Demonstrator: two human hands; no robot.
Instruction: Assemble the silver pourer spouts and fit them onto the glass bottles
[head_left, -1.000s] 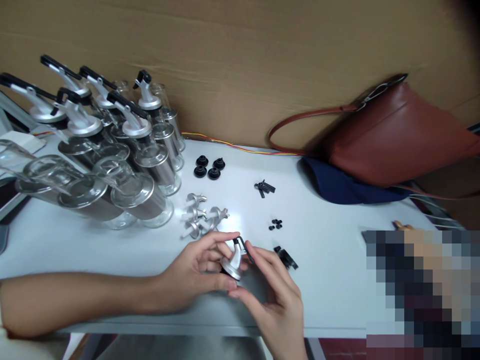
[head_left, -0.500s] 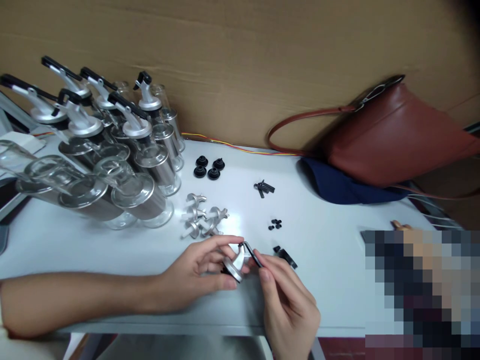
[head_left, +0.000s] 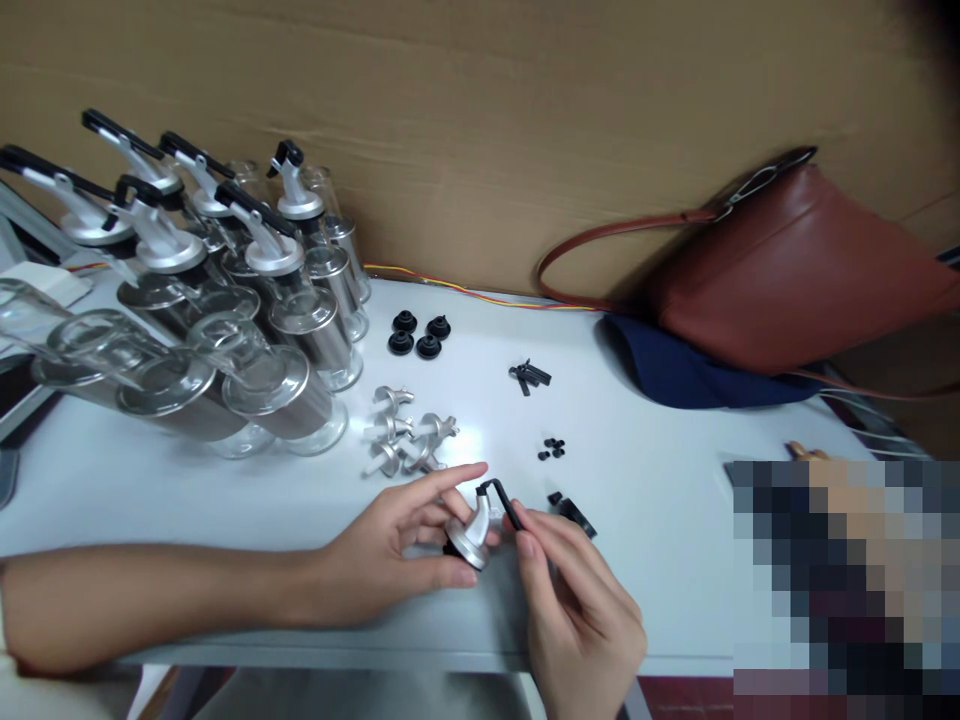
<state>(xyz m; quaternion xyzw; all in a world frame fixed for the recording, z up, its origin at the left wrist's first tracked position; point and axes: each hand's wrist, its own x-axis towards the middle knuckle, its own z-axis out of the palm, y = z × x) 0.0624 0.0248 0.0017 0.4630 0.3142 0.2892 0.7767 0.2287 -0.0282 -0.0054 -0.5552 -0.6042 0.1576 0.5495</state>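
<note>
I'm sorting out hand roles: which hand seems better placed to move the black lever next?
Probably the right hand: it pinches the black lever, while the left hand is occupied holding the silver spout.

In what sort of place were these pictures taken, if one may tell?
Probably a small assembly workplace, perhaps a modest workshop. On the white table, round black parts and silver spouts lie in separate groups; beside them are glass-and-metal bottles, several topped with pourers.
</note>
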